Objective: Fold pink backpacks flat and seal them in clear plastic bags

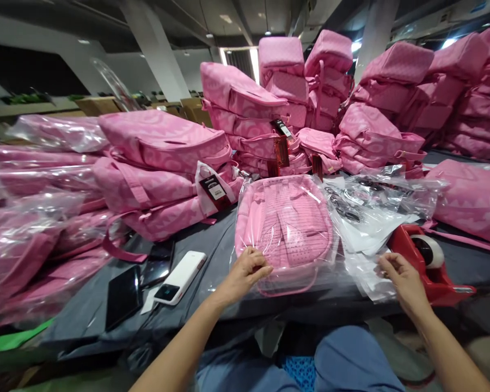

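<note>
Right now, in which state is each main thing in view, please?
Middle pink backpack: lying down, inside clear plastic.
Left hand: half curled, at the backpack's near-left side.
Right hand: half curled, beside the red dispenser.
Tape roll: loaded in the dispenser.
White device: lying flat, display lit.
Nearer black device: flat, face dark.
Far-left pink bags: stacked, plastic-wrapped.

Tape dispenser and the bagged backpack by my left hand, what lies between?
White sheets and clear plastic, with your right hand at their right edge, in the head view.
</note>
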`<state>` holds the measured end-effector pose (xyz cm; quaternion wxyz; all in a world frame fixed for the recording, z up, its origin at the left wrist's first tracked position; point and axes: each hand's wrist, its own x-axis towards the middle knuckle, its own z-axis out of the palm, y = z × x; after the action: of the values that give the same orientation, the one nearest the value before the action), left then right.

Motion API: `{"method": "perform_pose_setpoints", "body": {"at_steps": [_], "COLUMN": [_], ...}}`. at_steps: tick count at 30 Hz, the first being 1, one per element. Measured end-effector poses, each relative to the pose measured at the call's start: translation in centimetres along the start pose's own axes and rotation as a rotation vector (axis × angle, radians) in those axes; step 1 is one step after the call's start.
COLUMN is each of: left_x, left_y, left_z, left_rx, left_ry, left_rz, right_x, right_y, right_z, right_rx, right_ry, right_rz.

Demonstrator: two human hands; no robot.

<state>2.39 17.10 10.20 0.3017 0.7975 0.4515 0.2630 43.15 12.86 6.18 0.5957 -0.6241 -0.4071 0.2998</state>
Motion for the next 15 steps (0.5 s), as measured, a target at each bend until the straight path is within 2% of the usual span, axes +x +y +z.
{"method": "perform_pose_setpoints", "body": {"at_steps": [4, 6, 9, 12, 15], "left_x": [0.1, 0.2, 0.2, 0.3, 0.5], "left_y": [0.0, -0.1, -0.3, -1.0, -2.1], "left_z": [0.4, 0.5, 0.5, 0.6, 0.8], "left_rx": [-0.014, -0.012, -0.002, 0.038, 0.078], "left_ry": [0.018, 0.022, 0.046, 0.057, 0.038], "left_rz": [-0.012, -0.012, 0.016, 0.036, 0.021], "right_x": [0.0, 0.4, 0.9, 1.3, 1.8], "right_y": [-1.9, -2.5, -2.8, -1.9, -0.4], "right_z": [-6.0, -9.6, -13.5, -14.7, -14.0], "right_rx": [-0.148, -0.331, -0.611, -0.581, -0.457], "right_ry": [0.242, 0.350, 0.366, 0.318, 0.265], "right_rz": [-0.092, -0.128, -0.128, -0.033, 0.091]}}
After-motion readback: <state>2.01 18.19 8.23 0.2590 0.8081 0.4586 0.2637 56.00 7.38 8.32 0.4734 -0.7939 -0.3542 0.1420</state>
